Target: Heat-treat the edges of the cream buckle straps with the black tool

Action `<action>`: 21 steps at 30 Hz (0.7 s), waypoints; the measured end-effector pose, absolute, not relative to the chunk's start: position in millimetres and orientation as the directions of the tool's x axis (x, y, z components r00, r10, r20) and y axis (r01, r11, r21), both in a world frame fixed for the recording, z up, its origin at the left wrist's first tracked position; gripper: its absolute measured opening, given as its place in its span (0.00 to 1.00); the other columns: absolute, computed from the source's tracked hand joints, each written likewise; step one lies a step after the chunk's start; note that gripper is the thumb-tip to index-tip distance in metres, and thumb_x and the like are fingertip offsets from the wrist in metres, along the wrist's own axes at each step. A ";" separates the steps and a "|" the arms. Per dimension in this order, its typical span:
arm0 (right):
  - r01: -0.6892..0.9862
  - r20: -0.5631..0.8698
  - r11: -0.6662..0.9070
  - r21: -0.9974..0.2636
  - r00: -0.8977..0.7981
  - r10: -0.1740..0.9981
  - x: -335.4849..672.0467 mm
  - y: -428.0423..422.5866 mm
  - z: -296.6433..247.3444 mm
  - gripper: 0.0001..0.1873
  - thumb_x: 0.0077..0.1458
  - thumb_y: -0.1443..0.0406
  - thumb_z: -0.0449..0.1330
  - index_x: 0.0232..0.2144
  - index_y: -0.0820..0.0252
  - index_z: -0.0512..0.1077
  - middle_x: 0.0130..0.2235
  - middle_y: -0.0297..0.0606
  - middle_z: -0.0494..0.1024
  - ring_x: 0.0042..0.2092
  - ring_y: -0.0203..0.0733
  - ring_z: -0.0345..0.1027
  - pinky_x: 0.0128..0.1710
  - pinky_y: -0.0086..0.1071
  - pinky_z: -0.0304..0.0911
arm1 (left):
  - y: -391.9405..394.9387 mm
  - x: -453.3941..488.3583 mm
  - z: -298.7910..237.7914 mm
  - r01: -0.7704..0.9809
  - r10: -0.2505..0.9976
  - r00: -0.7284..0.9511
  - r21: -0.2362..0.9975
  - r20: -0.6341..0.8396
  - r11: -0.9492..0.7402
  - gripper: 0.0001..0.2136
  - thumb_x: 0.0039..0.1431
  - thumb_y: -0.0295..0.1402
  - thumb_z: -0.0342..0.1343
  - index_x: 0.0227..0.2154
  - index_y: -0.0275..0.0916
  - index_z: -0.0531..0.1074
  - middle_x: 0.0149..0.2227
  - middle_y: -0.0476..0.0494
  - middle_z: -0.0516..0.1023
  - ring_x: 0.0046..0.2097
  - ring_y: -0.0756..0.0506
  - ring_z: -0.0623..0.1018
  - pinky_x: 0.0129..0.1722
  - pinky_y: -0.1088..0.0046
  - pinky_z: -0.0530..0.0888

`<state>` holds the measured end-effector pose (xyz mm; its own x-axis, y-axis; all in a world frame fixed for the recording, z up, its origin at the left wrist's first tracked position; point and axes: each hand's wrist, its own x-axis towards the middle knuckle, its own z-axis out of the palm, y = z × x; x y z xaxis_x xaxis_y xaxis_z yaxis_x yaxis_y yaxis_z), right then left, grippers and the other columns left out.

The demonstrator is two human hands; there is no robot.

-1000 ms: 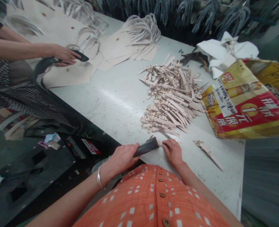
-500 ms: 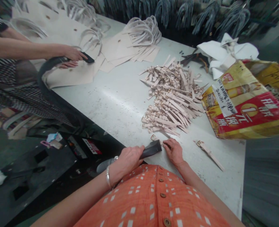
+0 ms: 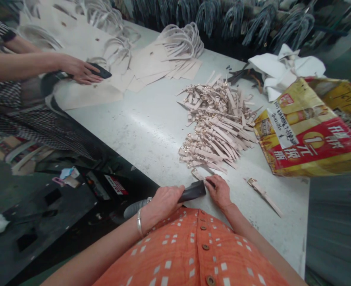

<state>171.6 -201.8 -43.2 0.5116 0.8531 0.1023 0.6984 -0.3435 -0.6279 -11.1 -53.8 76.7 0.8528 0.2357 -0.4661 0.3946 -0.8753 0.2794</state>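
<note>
My left hand (image 3: 167,198) is wrapped round a black vacuum nozzle (image 3: 195,190) with a grey ribbed hose (image 3: 135,208) running back from it. Just right of the nozzle's mouth, my right hand (image 3: 219,191) pinches a small pale buckle strap (image 3: 197,174). The strap's buckle end shows beyond the nozzle; the rest is partly hidden by nozzle and fingers. Above both hands lies a big pile of similar beige buckle straps (image 3: 217,135), many with gold buckles. One single strap (image 3: 265,196) lies apart to the right of my right hand.
A yellow and red carton (image 3: 315,135) stands at the table's right, with white material (image 3: 288,65) behind it. At the left a co-worker's hand (image 3: 81,70) holds another black nozzle (image 3: 102,71) over pale sheets (image 3: 89,93). Looped handles (image 3: 184,41) lie at the back.
My left hand and the nozzle have shifted slightly right and down, closer to my right fingers. The co-worker's hand and nozzle have moved left.
</note>
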 end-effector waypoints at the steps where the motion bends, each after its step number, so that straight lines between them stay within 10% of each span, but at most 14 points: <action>1: 0.702 0.103 -0.345 -0.623 0.510 0.854 171.9 -202.1 -44.0 0.09 0.56 0.61 0.54 0.38 0.55 0.73 0.37 0.38 0.74 0.40 0.41 0.66 0.40 0.32 0.60 | -55.7 -10.4 76.6 0.384 0.221 0.858 0.294 -0.464 -0.875 0.09 0.56 0.36 0.49 0.38 0.40 0.65 0.36 0.42 0.76 0.39 0.42 0.76 0.35 0.70 0.70; 7: 0.717 0.073 -0.371 -0.590 0.505 0.860 170.7 -197.4 -38.5 0.18 0.55 0.63 0.54 0.49 0.54 0.68 0.39 0.39 0.73 0.39 0.41 0.66 0.40 0.32 0.59 | -50.3 -17.6 80.6 0.444 0.267 0.841 0.317 -0.471 -0.838 0.07 0.57 0.36 0.46 0.36 0.41 0.65 0.34 0.44 0.76 0.38 0.44 0.76 0.34 0.73 0.69; 21: 0.834 0.223 -0.142 -0.534 0.301 0.927 160.8 -194.8 -32.4 0.07 0.55 0.68 0.52 0.33 0.58 0.71 0.36 0.40 0.72 0.40 0.42 0.63 0.40 0.36 0.56 | -34.9 -45.5 87.4 0.607 0.416 0.752 0.293 -0.511 -0.738 0.12 0.56 0.41 0.47 0.39 0.43 0.66 0.34 0.44 0.76 0.37 0.44 0.76 0.35 0.73 0.68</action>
